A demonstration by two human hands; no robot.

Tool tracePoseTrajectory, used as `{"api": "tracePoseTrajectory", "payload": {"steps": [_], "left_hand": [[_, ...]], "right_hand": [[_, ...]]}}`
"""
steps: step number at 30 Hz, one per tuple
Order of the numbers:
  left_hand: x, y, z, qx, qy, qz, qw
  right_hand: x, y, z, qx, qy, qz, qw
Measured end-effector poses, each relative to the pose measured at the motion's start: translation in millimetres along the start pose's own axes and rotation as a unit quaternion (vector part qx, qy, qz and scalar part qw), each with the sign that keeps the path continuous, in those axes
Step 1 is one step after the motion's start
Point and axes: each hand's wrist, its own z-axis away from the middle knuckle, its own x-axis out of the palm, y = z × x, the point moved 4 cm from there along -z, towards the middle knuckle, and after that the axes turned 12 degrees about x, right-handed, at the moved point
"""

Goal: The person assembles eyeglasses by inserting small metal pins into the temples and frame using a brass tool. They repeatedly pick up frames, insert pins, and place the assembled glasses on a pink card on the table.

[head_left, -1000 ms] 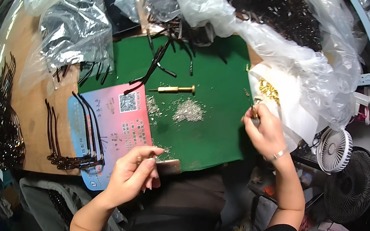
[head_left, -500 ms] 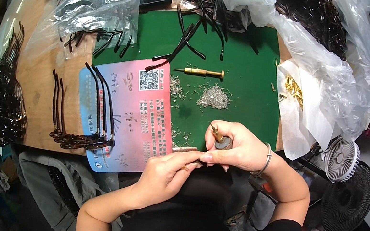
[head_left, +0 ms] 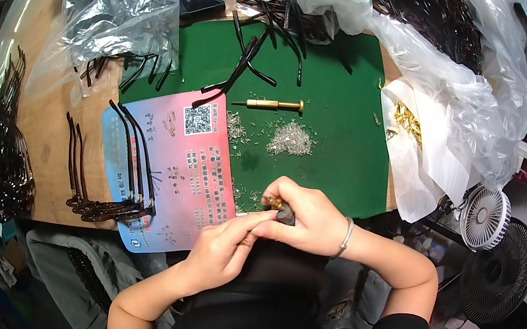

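Observation:
At the mat's near edge my two hands meet. My right hand [head_left: 309, 221], with a bracelet at its wrist, is closed around a short brass tool with a dark thick end [head_left: 284, 215]; it looks like a screwdriver. My left hand [head_left: 221, 246] is pinched against the right fingertips, and whatever it grips is hidden by the fingers. Beyond them a brass screwdriver [head_left: 273, 105] lies on the green mat [head_left: 338, 169]. Near it is a heap of tiny silvery screws [head_left: 291, 139]. Glasses frames with dark temples [head_left: 110, 209] stand on a pink and blue printed sheet [head_left: 174, 164] at the left.
More glasses frames [head_left: 7, 151] are piled at the far left. Loose dark temples [head_left: 245, 65] lie at the back, beside clear plastic bags [head_left: 119, 11]. Gold-coloured small parts [head_left: 408, 123] rest on white paper [head_left: 408, 167] at the right. A white fan [head_left: 484, 219] stands beyond the table's right edge.
My hands have shifted left in the picture, and the right hand has turned, tipping the brass tool toward the left. The whole view has moved slightly too.

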Motion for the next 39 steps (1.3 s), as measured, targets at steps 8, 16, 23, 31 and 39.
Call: {"api": "tracePoseTrajectory", "payload": {"steps": [8, 16, 23, 31, 39], "left_hand": [[-25.5, -17.1, 18.3, -0.063, 0.07, -0.038, 0.995], [-18.8, -28.0, 9.4, -0.085, 0.08, -0.042, 0.992], [-16.6, -37.1, 1.9, -0.073, 0.082, -0.061, 0.992], [-14.9, -34.4, 3.8, -0.074, 0.084, -0.055, 0.992], [-13.8, -33.7, 3.6, -0.105, 0.081, -0.007, 0.991]], "right_hand": [[-2.8, -10.7, -8.2, 0.003, 0.124, 0.363, 0.923], [-8.1, 5.2, 14.3, 0.016, 0.179, 0.282, 0.942], [-21.9, 13.3, 11.4, 0.006, 0.141, 0.233, 0.962], [-9.3, 12.0, 5.6, -0.024, 0.234, 0.328, 0.915], [-8.1, 14.8, 6.8, -0.018, 0.25, 0.347, 0.904]]}}
